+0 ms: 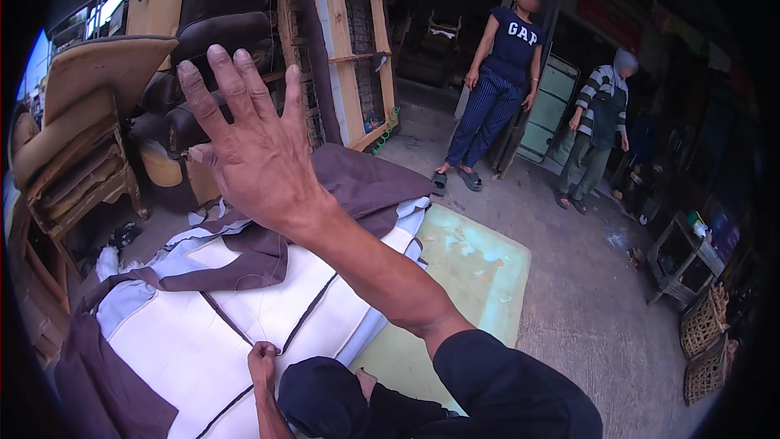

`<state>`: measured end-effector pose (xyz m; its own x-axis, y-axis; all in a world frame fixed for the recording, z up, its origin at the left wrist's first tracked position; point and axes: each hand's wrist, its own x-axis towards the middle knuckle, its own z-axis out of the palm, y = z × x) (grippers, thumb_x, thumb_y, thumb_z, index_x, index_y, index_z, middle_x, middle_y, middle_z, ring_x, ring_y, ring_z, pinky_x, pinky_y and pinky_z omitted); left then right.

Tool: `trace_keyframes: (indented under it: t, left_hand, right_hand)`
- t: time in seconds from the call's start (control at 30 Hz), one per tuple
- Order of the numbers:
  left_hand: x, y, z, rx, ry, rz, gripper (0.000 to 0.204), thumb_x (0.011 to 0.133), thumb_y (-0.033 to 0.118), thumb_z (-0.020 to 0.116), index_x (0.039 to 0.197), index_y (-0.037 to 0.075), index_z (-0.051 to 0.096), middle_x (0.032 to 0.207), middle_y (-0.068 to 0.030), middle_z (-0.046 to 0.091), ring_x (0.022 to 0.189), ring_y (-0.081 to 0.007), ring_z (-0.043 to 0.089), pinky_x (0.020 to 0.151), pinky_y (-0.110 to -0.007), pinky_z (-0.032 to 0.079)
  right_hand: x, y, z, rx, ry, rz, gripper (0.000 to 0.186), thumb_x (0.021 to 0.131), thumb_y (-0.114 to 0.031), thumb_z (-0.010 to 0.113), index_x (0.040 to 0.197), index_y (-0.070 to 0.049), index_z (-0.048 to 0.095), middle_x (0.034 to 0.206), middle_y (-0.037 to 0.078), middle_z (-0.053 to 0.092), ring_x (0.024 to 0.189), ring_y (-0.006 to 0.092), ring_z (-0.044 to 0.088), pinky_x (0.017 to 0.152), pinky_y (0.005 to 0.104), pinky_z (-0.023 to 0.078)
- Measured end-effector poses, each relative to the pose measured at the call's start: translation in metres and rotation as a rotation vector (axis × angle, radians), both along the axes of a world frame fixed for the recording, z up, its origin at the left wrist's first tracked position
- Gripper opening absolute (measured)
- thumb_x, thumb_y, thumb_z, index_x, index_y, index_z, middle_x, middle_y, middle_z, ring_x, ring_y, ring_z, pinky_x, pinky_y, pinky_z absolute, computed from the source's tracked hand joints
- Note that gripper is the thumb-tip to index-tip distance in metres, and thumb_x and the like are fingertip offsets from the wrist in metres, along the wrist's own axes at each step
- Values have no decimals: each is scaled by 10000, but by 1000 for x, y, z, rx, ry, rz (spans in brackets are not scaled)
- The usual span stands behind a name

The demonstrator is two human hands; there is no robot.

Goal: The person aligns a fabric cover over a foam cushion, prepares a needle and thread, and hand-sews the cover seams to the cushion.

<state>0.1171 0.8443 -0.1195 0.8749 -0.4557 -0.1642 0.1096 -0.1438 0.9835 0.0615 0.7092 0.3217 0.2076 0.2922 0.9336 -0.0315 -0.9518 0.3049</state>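
My right hand [264,150] is raised close in front of me, its back toward me and its fingers spread. Nothing shows in its grasp. Lower down, my left hand [263,360] is closed in a pinch at a dark seam [309,309] of a large white fabric piece [175,333]. Its fingertips are too small to see in detail. A fine thread [261,321] runs up from near that hand toward the right wrist. Purple-brown cloth [252,264] is folded over the far part of the white piece and hangs at its left. Beside my left forearm is a dark rounded cloth shape [323,397].
A pale green mat or board [479,264] lies right of the fabric. Stripped chair frames [93,171] and an upright wooden sofa frame [349,57] stand behind. Two people [504,73] [600,118] stand at the back right. Woven baskets [705,321] and a small stand [682,260] are at right.
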Motion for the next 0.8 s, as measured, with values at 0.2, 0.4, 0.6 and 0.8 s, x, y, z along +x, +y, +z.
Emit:
trace_keyframes:
  t: [0.2,0.4,0.6,0.8]
  left_hand:
    - [2,10,-8,3,-32,-108,69,909,43,561,859,11,595,771,-4,578,724,-110,535,717,-269,441]
    - [-6,16,-14,16,-205,-94,83,906,45,592,939,-28,612,919,-99,580,867,-176,558,821,-314,456]
    - [-11,25,-3,0,-147,-52,123,944,103,580,952,-5,639,871,-124,682,823,-232,621,791,-346,486]
    - [-12,25,11,50,-110,-69,158,973,162,582,988,18,644,913,-117,671,930,-240,614,880,-364,466]
  right_hand:
    - [-22,-6,-165,648,1189,262,287,940,-294,599,1032,-57,730,908,169,727,853,385,694,774,484,530]
    - [-38,-3,-341,1050,1405,104,291,880,-203,656,1123,-48,691,1024,160,722,974,331,688,835,435,533]
    - [-43,5,-400,1221,1261,247,331,867,-215,733,1170,-82,706,932,128,734,817,230,706,765,339,547]
    - [-39,18,-391,1273,1204,155,355,845,-197,738,1193,-140,697,945,103,724,821,267,702,755,387,543]
